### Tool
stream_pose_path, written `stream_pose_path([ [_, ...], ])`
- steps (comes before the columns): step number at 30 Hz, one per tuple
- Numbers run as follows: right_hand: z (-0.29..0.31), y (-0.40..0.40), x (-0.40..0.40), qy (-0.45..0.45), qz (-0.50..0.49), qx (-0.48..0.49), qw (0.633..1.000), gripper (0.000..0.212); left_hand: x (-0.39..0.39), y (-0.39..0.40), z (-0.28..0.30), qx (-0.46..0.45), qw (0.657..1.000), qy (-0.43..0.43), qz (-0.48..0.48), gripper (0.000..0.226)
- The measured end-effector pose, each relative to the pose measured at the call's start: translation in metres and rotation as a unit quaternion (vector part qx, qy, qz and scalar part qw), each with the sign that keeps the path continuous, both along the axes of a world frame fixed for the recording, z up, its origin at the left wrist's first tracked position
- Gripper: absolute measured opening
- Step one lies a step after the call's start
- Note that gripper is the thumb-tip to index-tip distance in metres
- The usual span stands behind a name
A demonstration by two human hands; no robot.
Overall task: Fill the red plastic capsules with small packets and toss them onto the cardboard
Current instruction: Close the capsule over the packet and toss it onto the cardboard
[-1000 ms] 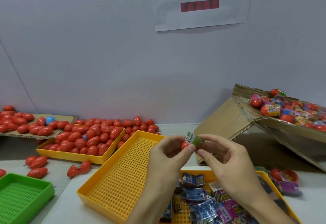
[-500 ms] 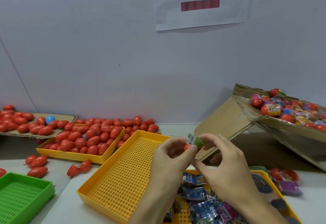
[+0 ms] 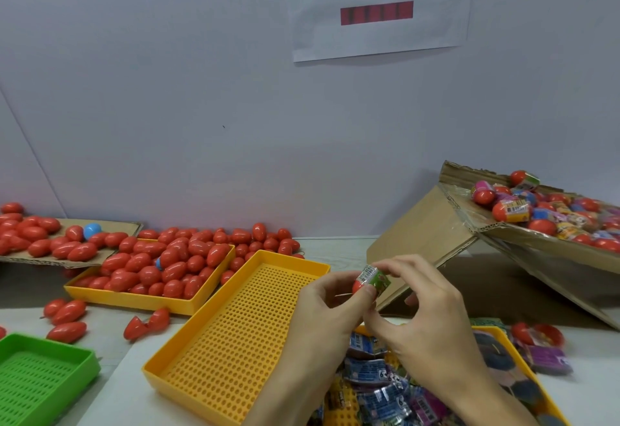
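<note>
My left hand (image 3: 327, 304) holds a red capsule half (image 3: 357, 286) between thumb and fingers at centre. A small green packet (image 3: 374, 277) with a barcode sticks out of it. My right hand (image 3: 426, 311) pinches that packet from the right with its fingertips. Below my hands a yellow tray (image 3: 500, 335) holds a heap of small packets (image 3: 375, 372). The tilted cardboard (image 3: 426, 234) at the right carries several filled capsules (image 3: 510, 211) with packets poking out.
An empty perforated yellow tray (image 3: 235, 335) lies left of my hands. Behind it another yellow tray (image 3: 134, 298) is heaped with red capsules (image 3: 167, 264); more lie on flat cardboard (image 3: 117, 227) at far left. A green tray (image 3: 40, 372) sits at lower left. An open capsule (image 3: 536, 333) lies lower right.
Both hands have dropped slightly toward the packet tray. The right fingers have curled tighter over the green packet, pushing it deeper into the red half.
</note>
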State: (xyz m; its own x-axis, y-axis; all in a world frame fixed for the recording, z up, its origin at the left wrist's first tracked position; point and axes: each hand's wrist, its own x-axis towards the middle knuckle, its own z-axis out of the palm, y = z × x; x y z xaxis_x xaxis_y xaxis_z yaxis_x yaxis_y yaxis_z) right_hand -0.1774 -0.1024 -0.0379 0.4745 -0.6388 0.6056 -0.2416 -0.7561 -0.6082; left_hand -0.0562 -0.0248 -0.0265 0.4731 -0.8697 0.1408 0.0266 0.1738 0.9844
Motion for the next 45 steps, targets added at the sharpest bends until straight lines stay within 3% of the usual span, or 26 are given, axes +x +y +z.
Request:
stream_pose_path([
  [5, 0.001, 0.0, 0.0, -0.012, 0.018, 0.016, 1.0, 0.045, 0.0, -0.002, 0.0, -0.011, 1.0, 0.025, -0.009, 0.01],
  [8, 0.003, 0.002, -0.001, -0.007, 0.039, 0.015, 0.999, 0.043, 0.0, -0.003, -0.001, -0.03, 0.997, 0.076, -0.016, 0.015],
  [25, 0.005, 0.003, -0.001, -0.031, 0.063, 0.029, 0.997, 0.048, -0.006, -0.002, 0.005, -0.051, 0.99, 0.131, 0.001, 0.035],
  [35, 0.004, 0.002, -0.001, -0.044, 0.048, 0.042, 0.997, 0.046, -0.01, -0.005, 0.002, -0.045, 0.983, 0.174, 0.028, 0.021],
  [45, 0.004, -0.003, -0.005, -0.033, 0.104, 0.122, 0.986, 0.045, -0.006, -0.002, -0.002, -0.012, 0.997, -0.022, 0.066, 0.021],
])
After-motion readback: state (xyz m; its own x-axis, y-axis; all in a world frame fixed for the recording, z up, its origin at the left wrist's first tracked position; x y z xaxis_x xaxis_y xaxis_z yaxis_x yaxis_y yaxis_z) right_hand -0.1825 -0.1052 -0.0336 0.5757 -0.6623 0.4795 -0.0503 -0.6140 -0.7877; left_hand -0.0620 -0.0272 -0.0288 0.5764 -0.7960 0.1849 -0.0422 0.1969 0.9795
